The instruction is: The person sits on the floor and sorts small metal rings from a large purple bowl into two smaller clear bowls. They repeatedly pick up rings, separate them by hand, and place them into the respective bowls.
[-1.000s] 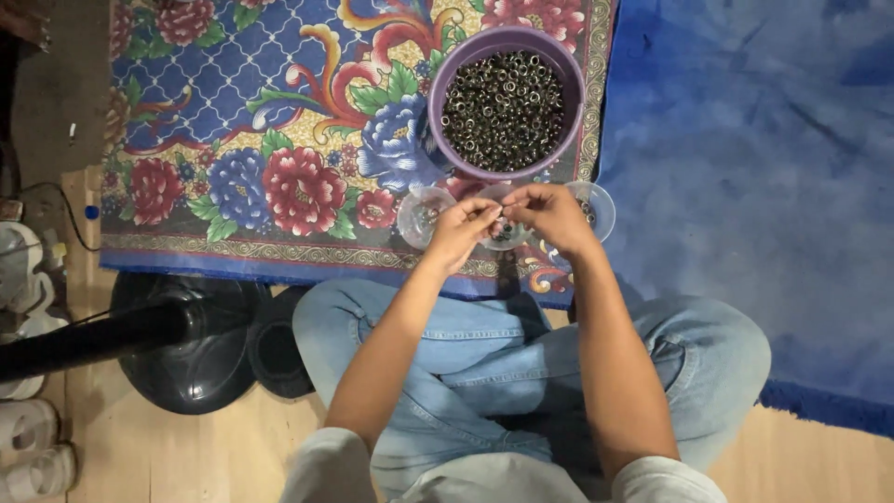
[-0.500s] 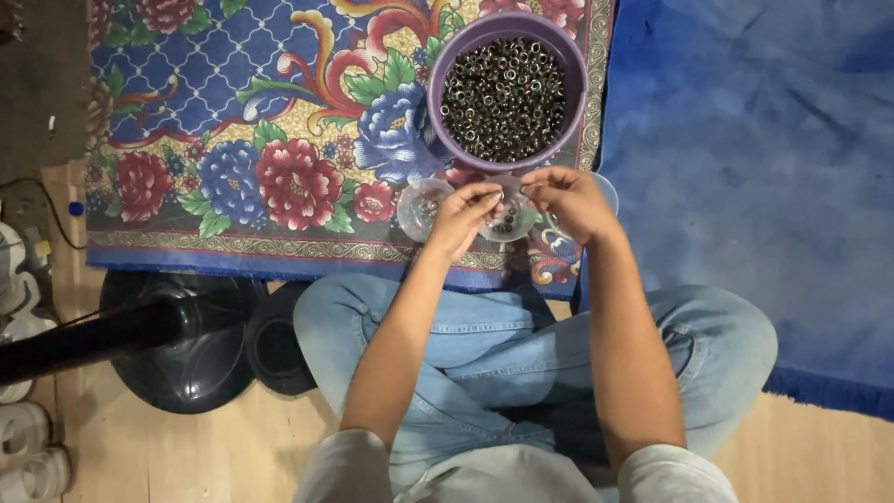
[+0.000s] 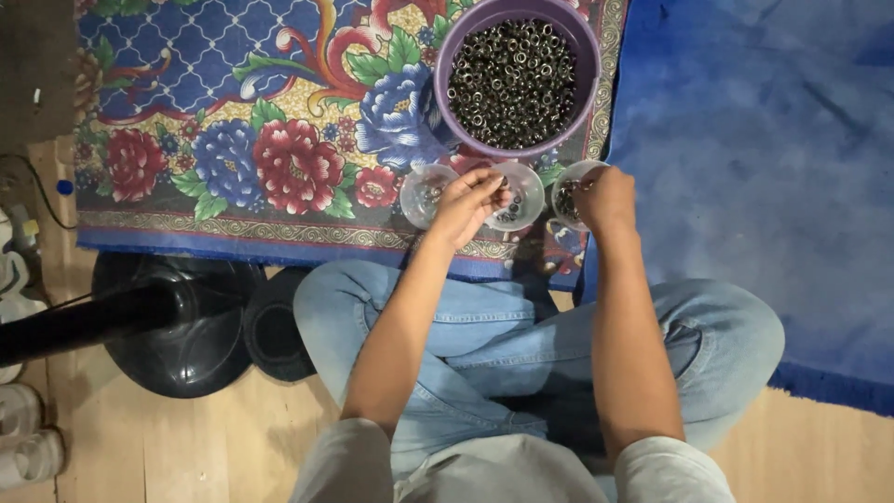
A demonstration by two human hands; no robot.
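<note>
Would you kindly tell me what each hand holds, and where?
Cannot be told: left hand pinches over the middle cup, right hand dips into the right cup.

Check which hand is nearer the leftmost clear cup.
Left. The left hand sits just right of the leftmost clear cup, over the middle cup. The right hand is farther right, at the rightmost cup.

No pkgs, labels, signs or screens visible anywhere in the head view. Only containers: a purple tub [image 3: 515, 82] of small metal rings and three clear plastic cups [image 3: 424, 194] on the floral rug, all plain, w/ no print or stickers showing.
</note>
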